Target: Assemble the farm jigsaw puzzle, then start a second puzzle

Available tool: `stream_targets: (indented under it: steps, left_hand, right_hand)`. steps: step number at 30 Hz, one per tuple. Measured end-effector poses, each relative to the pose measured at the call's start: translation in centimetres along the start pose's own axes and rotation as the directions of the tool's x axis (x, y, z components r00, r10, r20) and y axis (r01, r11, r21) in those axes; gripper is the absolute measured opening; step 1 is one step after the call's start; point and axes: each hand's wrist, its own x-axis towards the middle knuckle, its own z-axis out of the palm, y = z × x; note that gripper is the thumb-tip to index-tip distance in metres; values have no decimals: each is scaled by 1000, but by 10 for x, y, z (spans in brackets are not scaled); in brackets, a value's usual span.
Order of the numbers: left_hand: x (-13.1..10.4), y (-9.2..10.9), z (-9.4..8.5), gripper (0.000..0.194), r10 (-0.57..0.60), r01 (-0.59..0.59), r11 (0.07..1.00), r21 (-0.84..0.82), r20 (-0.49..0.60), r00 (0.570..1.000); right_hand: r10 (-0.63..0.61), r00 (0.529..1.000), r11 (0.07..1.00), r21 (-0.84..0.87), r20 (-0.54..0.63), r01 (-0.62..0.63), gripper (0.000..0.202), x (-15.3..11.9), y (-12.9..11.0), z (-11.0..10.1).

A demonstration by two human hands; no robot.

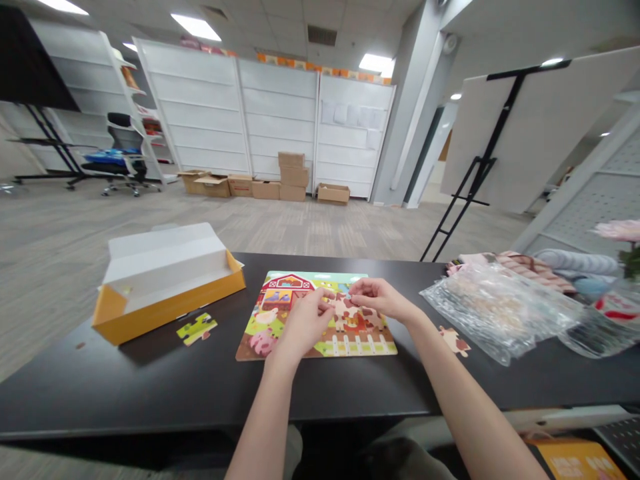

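A farm-picture jigsaw puzzle point(295, 337), with a barn, animals and a white fence, lies flat on the black table point(200, 393). My left hand point(306, 323) is over its middle, fingers curved, thumb and fingertips slightly apart, and nothing visible between them. At its upper right, my right hand point(380, 297) has thumb and fingers drawn together by the cow picture; whatever is between those fingertips is too small to make out. A loose green puzzle piece point(197, 328) rests left of the puzzle. Beyond my right forearm lies a brown-and-white puzzle piece point(454, 341).
An open yellow box point(175, 310) with a white inside stands at the table's left. Clear plastic bags point(500, 307) and folded fabrics point(530, 269) are piled at the right. Across the floor, cardboard boxes point(265, 190) sit before white shelves point(280, 113).
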Motion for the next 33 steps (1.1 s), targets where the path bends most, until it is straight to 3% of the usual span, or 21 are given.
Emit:
stream_targets:
  steps: [4, 10, 16, 18, 21, 25, 29, 33]
  left_hand:
    - [3, -9, 4, 17, 46, -52, 986, 158, 42, 998]
    - [3, -10, 1, 22, 40, -58, 925, 376, 58, 998]
    - [0, -1, -1, 23, 13, -62, 892, 448, 113, 994]
    - [-1, 1, -1, 23, 5, -53, 888, 456, 105, 994]
    - [-2, 1, -2, 23, -13, -23, 879, 476, 73, 997]
    - [-3, 1, -3, 21, -39, 11, 867, 498, 47, 998]
    - [-3, 3, -3, 21, -58, 22, 854, 520, 54, 997]
    - [-2, 2, -2, 22, -71, 37, 849, 527, 45, 996]
  right_hand:
    - [52, 998, 993, -110, 44, -47, 39, -5, -1, -11]
    - [108, 984, 991, -96, 140, -95, 37, -8, -1, -15]
    - [146, 978, 981, -148, 147, -124, 40, -7, -2, -13]
    - [103, 990, 987, -131, 99, -90, 39, -7, -3, -13]
    - [52, 995, 995, -82, -81, -59, 39, -4, 0, -14]
    - [37, 954, 995, -73, -296, -61, 41, 2, 8, -17]
    - [-4, 951, 986, -158, -309, -47, 36, 6, 15, -17]
    - [40, 973, 988, -137, -226, -73, 39, 11, 22, -12]
